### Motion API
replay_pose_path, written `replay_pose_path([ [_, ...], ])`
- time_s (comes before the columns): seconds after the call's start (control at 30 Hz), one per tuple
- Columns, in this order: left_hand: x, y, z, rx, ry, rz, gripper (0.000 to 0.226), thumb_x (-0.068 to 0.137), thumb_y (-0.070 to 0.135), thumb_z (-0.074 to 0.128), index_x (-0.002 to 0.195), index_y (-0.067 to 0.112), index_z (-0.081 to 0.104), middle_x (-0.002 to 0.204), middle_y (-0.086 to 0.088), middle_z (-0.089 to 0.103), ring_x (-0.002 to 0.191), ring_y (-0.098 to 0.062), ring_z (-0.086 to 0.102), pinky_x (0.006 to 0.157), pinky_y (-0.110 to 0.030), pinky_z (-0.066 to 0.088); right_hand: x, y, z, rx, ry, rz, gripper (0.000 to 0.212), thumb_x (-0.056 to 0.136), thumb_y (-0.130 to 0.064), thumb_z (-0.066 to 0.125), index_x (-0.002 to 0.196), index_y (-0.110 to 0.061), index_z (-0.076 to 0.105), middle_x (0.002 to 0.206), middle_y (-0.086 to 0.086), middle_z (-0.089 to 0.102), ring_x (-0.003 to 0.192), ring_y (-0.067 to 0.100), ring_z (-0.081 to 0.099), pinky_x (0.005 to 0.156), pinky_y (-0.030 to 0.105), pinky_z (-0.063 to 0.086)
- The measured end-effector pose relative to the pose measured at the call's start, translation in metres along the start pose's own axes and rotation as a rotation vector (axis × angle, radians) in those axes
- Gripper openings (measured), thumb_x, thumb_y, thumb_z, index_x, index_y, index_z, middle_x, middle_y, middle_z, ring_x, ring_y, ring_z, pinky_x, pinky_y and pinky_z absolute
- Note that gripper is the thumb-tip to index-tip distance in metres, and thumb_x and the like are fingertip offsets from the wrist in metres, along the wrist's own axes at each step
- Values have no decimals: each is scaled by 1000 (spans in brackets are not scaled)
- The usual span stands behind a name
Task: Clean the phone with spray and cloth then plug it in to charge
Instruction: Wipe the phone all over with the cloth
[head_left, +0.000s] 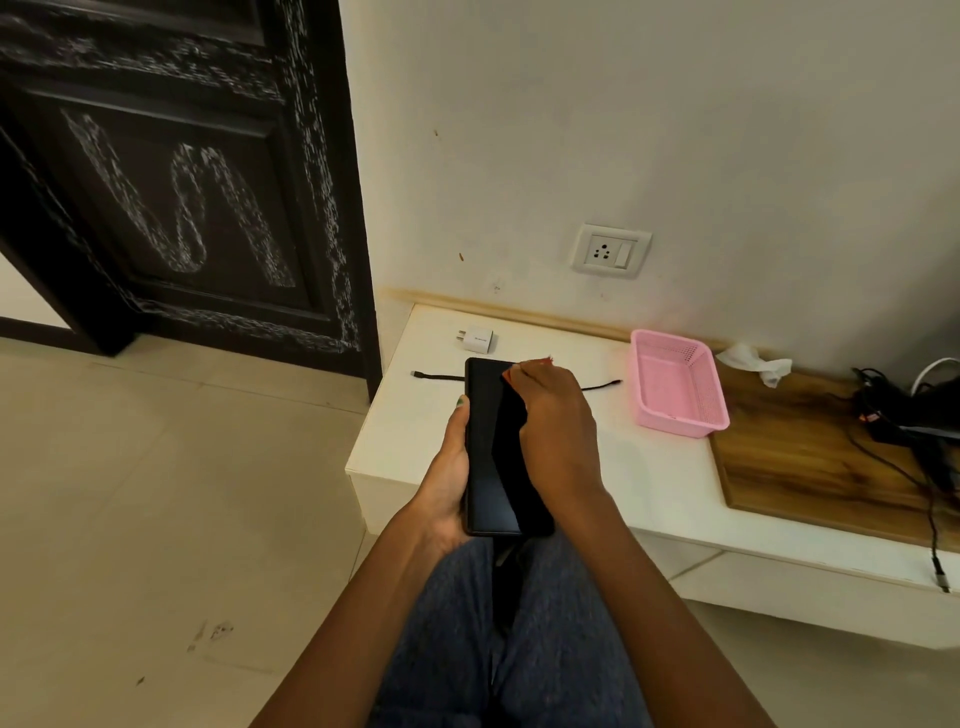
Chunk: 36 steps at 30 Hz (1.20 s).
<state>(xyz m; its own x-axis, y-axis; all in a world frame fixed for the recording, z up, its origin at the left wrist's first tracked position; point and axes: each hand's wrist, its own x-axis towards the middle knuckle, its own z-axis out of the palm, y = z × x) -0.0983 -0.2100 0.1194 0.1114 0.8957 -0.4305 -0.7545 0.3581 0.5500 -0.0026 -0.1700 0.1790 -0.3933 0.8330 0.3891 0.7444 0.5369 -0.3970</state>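
White ledge (613, 467) spans centre to right of frame. Pink basket (675, 382) sits on it, right of centre. Black phone (491, 447), screen up, mid-frame: left hand (447, 478) grips its left edge; right hand (558, 431) presses an orange cloth (530, 364) against it. White charger (478, 339) and dark cable (436, 376) lie above.

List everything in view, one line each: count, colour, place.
phone: one, black, held above the lap
cloth: one, red, mostly hidden under the right hand
charger plug: one, white, on the ledge
cable: one, black, on the ledge behind the phone
basket: one, pink, on the ledge
socket: one, white, on the wall
tissue: one, white, by the wall
board: one, wooden, right
door: one, dark, left
left hand: grip on phone
right hand: grip on cloth
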Motion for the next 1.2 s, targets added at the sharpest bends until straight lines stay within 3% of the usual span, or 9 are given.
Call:
replay_pose_path([
  [0.27,-4,4,-2,-60,-24,-33,58,83,64,45,92,16,79,95,-11,75,85,-21,73,63,-29,58,-4,-15,11,123,-33,12,31,86,0,55,117,1,60,118,16,60,112,30,50,93,28,37],
  [0.47,-8,4,6,-187,-80,-43,52,84,54,53,105,12,75,103,-12,73,93,-23,71,69,-31,58,-9,-21,11,165,-32,10,39,85,-1,52,123,1,57,127,16,57,122,28,47,101,22,25],
  [0.6,-10,3,5,-233,-73,-28,51,85,52,55,110,11,72,106,-10,73,99,-23,70,77,-32,58,-14,-21,8,186,-81,-61,41,72,21,55,109,7,63,115,20,62,112,34,54,98,33,36],
  [0.7,-10,4,3,-158,-2,-38,58,86,60,49,121,17,66,107,-11,73,95,-24,71,72,-33,59,-27,-24,4,214,-90,-66,45,67,26,57,106,7,65,110,20,65,108,34,58,94,34,39],
  [0.8,-7,6,1,-122,77,-59,68,85,66,47,123,12,64,117,-15,68,107,-28,65,93,-40,52,-47,-26,1,216,-64,-98,44,60,28,61,98,7,68,104,21,68,101,37,62,89,41,45],
  [0.87,-4,6,-1,-102,105,-70,76,83,70,44,117,6,67,115,-17,68,108,-30,64,101,-42,45,-61,-27,0,194,-36,-120,40,60,24,62,94,5,70,99,17,70,95,33,66,86,43,49],
  [0.97,2,7,-3,-184,92,-68,78,83,71,41,101,2,73,98,-16,71,89,-28,68,97,-43,45,-77,-26,-2,138,-15,-152,36,61,10,59,91,-4,74,93,7,73,88,22,68,78,31,55],
  [1.1,8,5,-7,-262,111,-41,78,86,70,37,85,3,78,91,-17,73,83,-28,69,95,-46,46,-89,-23,-5,104,-45,-181,41,49,13,83,84,-7,75,84,2,74,79,18,70,69,22,55],
  [1.2,10,6,-7,-285,128,-36,77,85,70,39,85,4,78,93,-16,74,80,-28,71,89,-44,50,-90,-21,-8,81,-28,-206,38,45,8,87,78,-7,76,79,2,74,72,17,70,64,22,55],
])
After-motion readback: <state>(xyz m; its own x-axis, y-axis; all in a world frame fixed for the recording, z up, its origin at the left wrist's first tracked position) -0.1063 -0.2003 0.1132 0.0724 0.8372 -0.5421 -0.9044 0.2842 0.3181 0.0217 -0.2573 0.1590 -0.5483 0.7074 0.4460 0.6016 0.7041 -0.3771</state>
